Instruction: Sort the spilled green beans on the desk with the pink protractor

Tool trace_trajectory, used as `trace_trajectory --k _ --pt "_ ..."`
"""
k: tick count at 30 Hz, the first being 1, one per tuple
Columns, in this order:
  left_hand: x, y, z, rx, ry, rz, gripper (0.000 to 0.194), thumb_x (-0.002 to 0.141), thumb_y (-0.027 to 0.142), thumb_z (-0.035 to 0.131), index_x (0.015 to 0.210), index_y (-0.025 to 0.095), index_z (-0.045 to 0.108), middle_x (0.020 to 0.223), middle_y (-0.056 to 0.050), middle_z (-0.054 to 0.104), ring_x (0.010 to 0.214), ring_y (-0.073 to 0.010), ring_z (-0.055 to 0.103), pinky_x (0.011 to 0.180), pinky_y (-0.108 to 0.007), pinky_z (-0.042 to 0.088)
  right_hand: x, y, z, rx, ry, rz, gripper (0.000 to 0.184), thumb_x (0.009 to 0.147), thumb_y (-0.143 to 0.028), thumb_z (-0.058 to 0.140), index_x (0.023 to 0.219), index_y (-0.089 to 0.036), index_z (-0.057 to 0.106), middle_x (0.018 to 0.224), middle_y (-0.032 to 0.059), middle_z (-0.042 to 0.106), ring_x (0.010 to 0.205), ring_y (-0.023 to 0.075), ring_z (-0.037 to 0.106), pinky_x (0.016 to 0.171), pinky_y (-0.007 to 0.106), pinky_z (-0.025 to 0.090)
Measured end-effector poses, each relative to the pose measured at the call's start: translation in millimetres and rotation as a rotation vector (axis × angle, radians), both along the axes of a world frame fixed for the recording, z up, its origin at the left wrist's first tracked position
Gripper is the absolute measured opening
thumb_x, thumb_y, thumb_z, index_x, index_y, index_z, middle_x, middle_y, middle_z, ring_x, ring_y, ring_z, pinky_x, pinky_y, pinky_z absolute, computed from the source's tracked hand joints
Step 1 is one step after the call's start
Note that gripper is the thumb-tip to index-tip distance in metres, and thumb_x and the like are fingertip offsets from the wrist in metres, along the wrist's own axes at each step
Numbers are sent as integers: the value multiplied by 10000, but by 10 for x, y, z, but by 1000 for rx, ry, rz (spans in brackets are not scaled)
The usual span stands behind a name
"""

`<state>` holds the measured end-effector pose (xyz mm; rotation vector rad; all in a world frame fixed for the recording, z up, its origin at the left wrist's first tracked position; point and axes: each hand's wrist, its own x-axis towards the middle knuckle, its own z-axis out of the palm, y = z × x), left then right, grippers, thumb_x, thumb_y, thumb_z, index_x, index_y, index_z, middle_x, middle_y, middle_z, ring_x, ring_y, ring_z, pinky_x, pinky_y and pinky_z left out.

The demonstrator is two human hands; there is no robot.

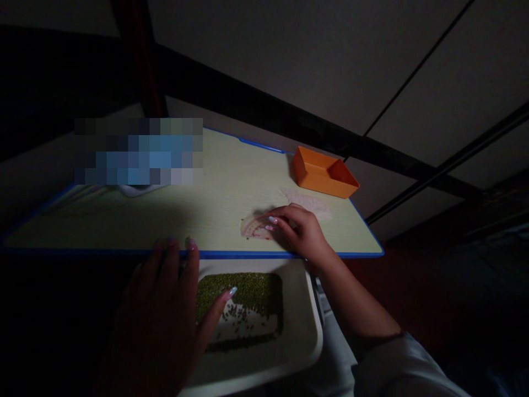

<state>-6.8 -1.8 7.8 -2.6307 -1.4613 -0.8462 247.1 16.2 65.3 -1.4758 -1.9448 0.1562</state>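
My left hand (165, 309) is open, its fingers spread toward the table's blue edge and its thumb over a white tub (308, 336). Green mung beans (248, 289) cover much of the tub's floor, with a paler patch showing among them. My right hand (303, 229) rests low over the table with fingers bent and tips brought together in a pinch. Whatever the fingertips hold, if anything, is hidden. Beneath and beside them lies a see-through, arc-shaped piece like a protractor (250, 227). A couple of tiny dark specks, perhaps beans, are around it.
The pale tabletop (219, 182) has a blue rim. An orange open box (324, 173) stands at the back right, with a thin whitish sheet (308, 201) in front of it. A pale object (138, 191), partly covered by blurring, sits at the left. Cabinet panels rise behind.
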Motion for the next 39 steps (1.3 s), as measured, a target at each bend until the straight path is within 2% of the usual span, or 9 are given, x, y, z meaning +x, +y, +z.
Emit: trace_trajectory --k 10,20,28,33,39 --pt "5 3 8 -4 17 4 896 776 572 428 1472 159 42 1479 -248 303 1393 -446 238 1044 -649 327 -42 -77 20 -56 79 105 167 902 -218 522 965 -211 677 929 32 714 871 146 624 794 310 487" --pt "-3 21 -60 52 -1 4 890 766 578 430 1466 127 115 1467 -249 335 1374 -447 280 1036 -641 339 -17 -83 -14 -32 108 115 160 901 -229 534 968 -209 679 933 34 716 856 144 626 774 311 486" --pt "3 26 -52 76 -26 0 896 762 578 438 1473 171 75 1473 -226 340 1370 -442 293 1016 -651 354 -99 -110 14 -75 101 47 155 871 -293 581 944 -207 687 876 37 714 807 146 638 742 299 488" --pt "-17 25 -55 75 -15 -17 885 763 573 434 1460 110 147 1457 -264 343 1370 -455 283 1018 -655 354 -218 -68 40 -61 -1 -13 183 878 -311 559 940 -202 691 881 37 719 792 142 625 739 287 468" --pt "0 31 -62 94 -28 -16 897 760 583 436 1467 134 115 1460 -246 353 1363 -458 294 1004 -662 360 -306 -1 50 -64 -91 -132 228 875 -334 538 952 -180 689 818 44 706 686 127 587 646 260 433"
